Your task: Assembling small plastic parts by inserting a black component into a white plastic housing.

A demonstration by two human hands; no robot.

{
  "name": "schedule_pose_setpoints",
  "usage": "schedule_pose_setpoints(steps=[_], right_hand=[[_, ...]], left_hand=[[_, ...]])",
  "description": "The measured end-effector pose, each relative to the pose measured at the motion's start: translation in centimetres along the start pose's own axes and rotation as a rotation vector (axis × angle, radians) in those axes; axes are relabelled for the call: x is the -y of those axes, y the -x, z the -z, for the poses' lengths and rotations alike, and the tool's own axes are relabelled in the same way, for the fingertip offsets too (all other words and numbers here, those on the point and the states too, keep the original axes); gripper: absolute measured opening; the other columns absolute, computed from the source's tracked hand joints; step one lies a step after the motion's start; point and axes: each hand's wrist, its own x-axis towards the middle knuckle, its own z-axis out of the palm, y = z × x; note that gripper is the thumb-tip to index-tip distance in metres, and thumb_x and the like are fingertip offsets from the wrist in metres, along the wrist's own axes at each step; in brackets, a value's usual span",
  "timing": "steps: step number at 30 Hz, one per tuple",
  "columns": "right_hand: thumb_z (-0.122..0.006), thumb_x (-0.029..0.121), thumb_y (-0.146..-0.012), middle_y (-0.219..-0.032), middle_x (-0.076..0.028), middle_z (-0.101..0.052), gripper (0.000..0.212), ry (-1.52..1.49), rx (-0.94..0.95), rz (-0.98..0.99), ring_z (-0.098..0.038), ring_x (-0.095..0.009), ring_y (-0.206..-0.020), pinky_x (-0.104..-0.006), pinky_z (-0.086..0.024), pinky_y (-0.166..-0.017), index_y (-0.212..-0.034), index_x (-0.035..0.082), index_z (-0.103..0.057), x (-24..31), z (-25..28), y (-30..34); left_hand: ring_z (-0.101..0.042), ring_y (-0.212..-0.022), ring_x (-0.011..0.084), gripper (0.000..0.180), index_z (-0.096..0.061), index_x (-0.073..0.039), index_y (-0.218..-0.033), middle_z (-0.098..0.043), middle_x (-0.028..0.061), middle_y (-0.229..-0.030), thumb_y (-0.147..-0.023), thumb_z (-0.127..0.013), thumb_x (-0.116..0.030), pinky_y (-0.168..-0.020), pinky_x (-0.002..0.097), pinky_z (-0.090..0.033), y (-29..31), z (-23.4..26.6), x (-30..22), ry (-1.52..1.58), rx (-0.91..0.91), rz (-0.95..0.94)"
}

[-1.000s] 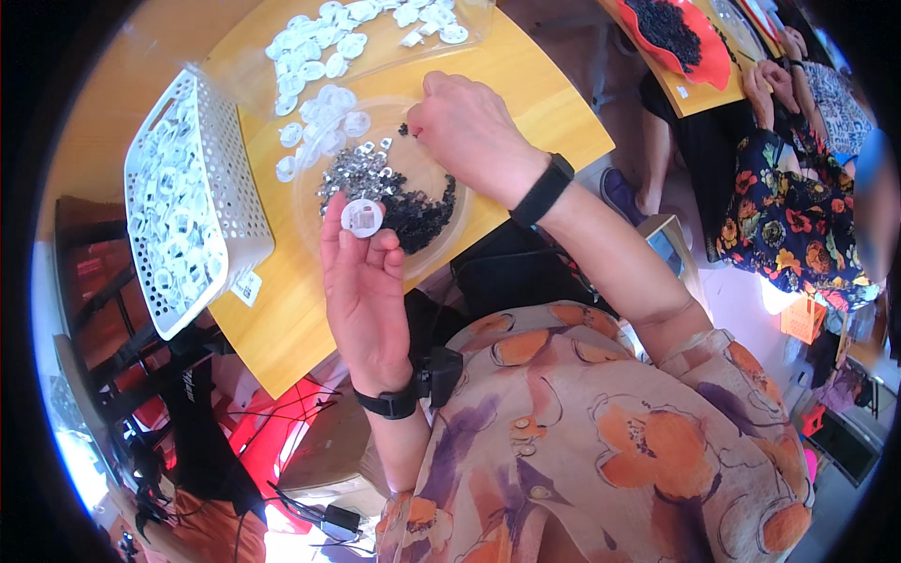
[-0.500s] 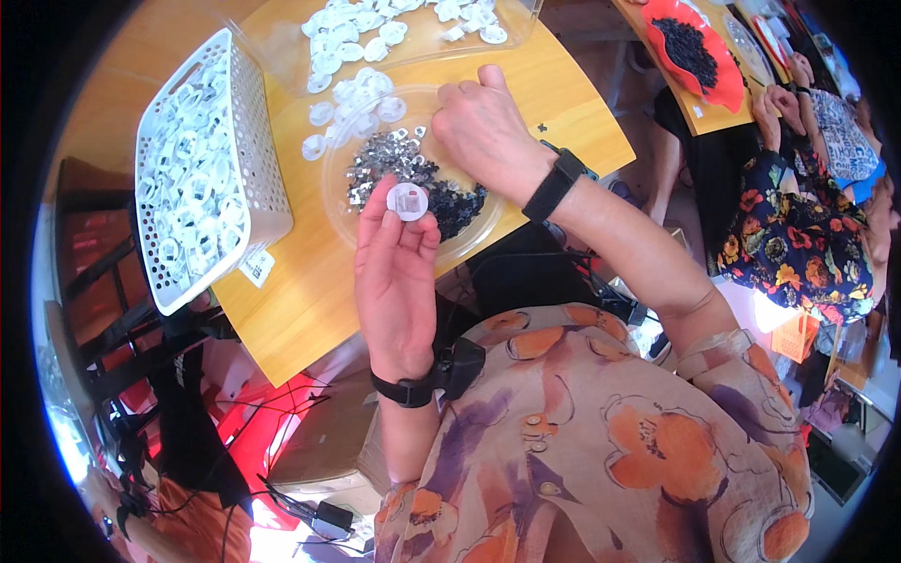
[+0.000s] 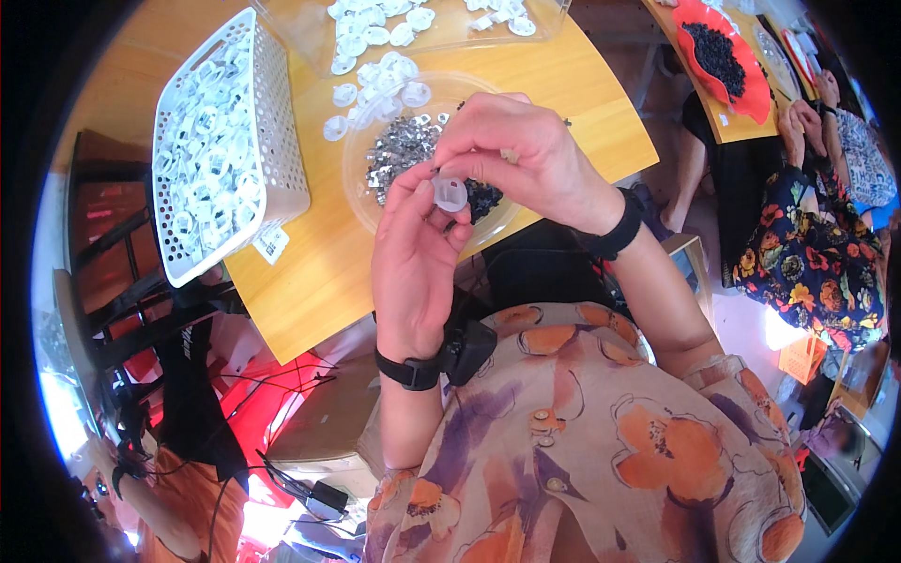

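My left hand (image 3: pixel 411 258) holds a small round white translucent plastic part (image 3: pixel 450 195) between thumb and fingers, above a clear round bowl (image 3: pixel 355 178). From the right, my right hand (image 3: pixel 530 155) reaches over the bowl with thumb and forefinger pinched at the rim of the white part. Whatever sits in that pinch is too small to name; a dark speck shows there. In the bowl lie small silvery metal pieces (image 3: pixel 399 150) and, partly hidden behind my hands, small black pieces (image 3: pixel 485 199).
A white perforated basket (image 3: pixel 282 178) full of similar white parts stands at the left. Loose white parts (image 3: pixel 389 80) lie beyond the bowl, near a clear tray (image 3: pixel 450 42). On another table at right, a red dish (image 3: pixel 690 52) holds black pieces near other people.
My right hand has come left and down from the bowl's far side to meet the white part. My left hand still holds that part, now tilted differently. The whole view has shifted slightly.
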Motion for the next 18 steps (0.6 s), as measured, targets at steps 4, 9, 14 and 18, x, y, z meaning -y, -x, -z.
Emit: schedule_pose_setpoints(steps=[4, 9, 14, 18], right_hand=[[-0.073, 0.007, -0.074, -0.084, -0.003, -0.063, 0.014, 0.150, -0.029, 0.172, -0.060, -0.020, -0.079, -0.0317, -0.045, -0.072, -0.087, 0.008, -0.069, -0.2, 0.1, 0.5], [-0.069, 0.014, -0.078, -0.082, 0.001, -0.060, 0.007, 0.271, -0.080, 0.237, -0.060, -0.020, -0.078, -0.0319, -0.044, -0.073, -0.085, 0.012, -0.068, -0.4, 0.4, 0.7], [-0.068, 0.015, -0.079, -0.081, 0.001, -0.060, 0.006, 0.307, -0.112, 0.227, -0.059, -0.020, -0.076, -0.0326, -0.044, -0.072, -0.083, 0.013, -0.066, -0.6, 0.0, 1.2], [-0.068, 0.014, -0.079, -0.081, 0.000, -0.061, 0.006, 0.261, -0.153, 0.178, -0.059, -0.021, -0.077, -0.0327, -0.044, -0.072, -0.084, 0.013, -0.065, -0.4, -0.2, 1.6]], left_hand=[[-0.055, -0.079, 0.0092, 0.016, -0.055, -0.008, -0.109, -0.060, 0.0000, -0.094, -0.098, -0.051, -0.020, -0.071, 0.0223, -0.044, -0.2, -0.5, 0.1, -0.069, -0.027, -0.024], [-0.056, -0.080, 0.0087, 0.014, -0.056, -0.008, -0.108, -0.061, -0.0003, -0.094, -0.097, -0.053, -0.017, -0.073, 0.0228, -0.046, -0.3, -0.7, 0.3, -0.075, -0.088, -0.004], [-0.056, -0.087, 0.0119, 0.025, -0.052, -0.007, -0.118, -0.059, 0.0028, -0.105, -0.097, -0.051, -0.020, -0.070, 0.0228, -0.046, -0.6, -0.7, 0.6, -0.071, -0.115, 0.008], [-0.055, -0.093, 0.0102, 0.019, -0.053, -0.005, -0.113, -0.058, 0.0027, -0.105, -0.097, -0.052, -0.015, -0.083, 0.0257, -0.045, -0.8, -0.5, 0.6, 0.016, -0.083, 0.032]])
